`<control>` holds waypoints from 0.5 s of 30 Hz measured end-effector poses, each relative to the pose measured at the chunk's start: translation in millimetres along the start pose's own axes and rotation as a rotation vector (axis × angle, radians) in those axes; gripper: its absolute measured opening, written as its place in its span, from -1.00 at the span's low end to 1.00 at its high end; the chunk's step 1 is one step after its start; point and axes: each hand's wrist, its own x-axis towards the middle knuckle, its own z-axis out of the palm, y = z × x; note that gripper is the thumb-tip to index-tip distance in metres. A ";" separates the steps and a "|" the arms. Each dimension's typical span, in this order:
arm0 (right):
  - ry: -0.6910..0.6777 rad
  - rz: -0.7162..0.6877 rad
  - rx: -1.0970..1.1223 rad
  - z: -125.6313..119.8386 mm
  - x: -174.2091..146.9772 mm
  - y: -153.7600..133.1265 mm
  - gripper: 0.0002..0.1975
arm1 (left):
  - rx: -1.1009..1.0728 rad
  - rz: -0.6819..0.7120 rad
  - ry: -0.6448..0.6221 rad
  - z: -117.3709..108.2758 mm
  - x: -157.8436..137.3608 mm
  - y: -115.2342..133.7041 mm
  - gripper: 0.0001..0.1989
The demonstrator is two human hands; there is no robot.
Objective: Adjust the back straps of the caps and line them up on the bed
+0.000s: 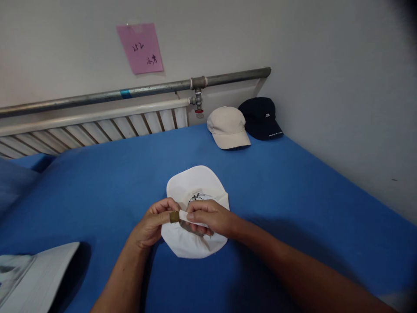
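A white cap (189,176) lies on the blue surface in front of me, its brim pointing away and its open inside facing up. Black printing shows within it, partly covered by my fingers. My left hand (148,224) pinches a brass-coloured buckle (174,217) at the near side of the cap. From the buckle a narrow white strap (183,215) runs to the right. My right hand (211,215) grips that strap between thumb and forefinger, the other fingers curled beneath. The strap's far end is hidden by the right hand.
A beige cap (226,124) and a black cap (259,115) sit side by side at the back right. Another pale cap (42,278) is cut off at lower left. A radiator (130,126), metal pipe (156,89) and red-handled valve (199,111) line the wall.
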 end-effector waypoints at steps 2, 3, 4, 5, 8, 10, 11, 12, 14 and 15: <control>-0.020 -0.004 -0.007 -0.3 -0.1 1.0 -0.87 | 0.013 -0.006 0.004 -0.6 -0.5 -0.5 -0.81; -0.032 -0.004 -0.011 -0.8 -0.2 1.9 -0.87 | 0.018 -0.009 0.004 -1.2 -0.8 -1.0 -0.81; -0.044 -0.004 -0.013 -1.4 -0.3 3.0 -0.87 | 0.024 -0.010 0.003 -1.8 -1.2 -1.6 -0.81; -0.057 -0.004 -0.016 -2.2 -0.2 4.3 -0.86 | 0.029 -0.010 -0.001 -2.5 -1.4 -2.3 -0.81; -0.102 -0.017 -0.015 -5.1 0.5 7.8 -0.85 | 0.042 -0.009 -0.020 -4.6 -1.4 -4.3 -0.80; -0.139 -0.029 -0.009 -7.0 1.5 9.2 -0.85 | 0.052 -0.022 -0.034 -5.6 -0.9 -5.3 -0.81; -0.153 -0.031 -0.009 -7.9 1.9 9.4 -0.85 | 0.054 -0.030 -0.039 -5.9 -0.8 -5.7 -0.81; -0.165 -0.030 -0.011 -8.6 2.2 9.3 -0.86 | 0.056 -0.039 -0.042 -6.2 -0.8 -6.1 -0.81; -0.186 -0.026 -0.018 -9.4 2.6 8.4 -0.87 | 0.058 -0.051 -0.049 -6.2 -1.2 -6.5 -0.81; -0.191 -0.026 -0.020 -9.4 2.6 7.8 -0.87 | 0.058 -0.056 -0.051 -6.0 -1.6 -6.6 -0.81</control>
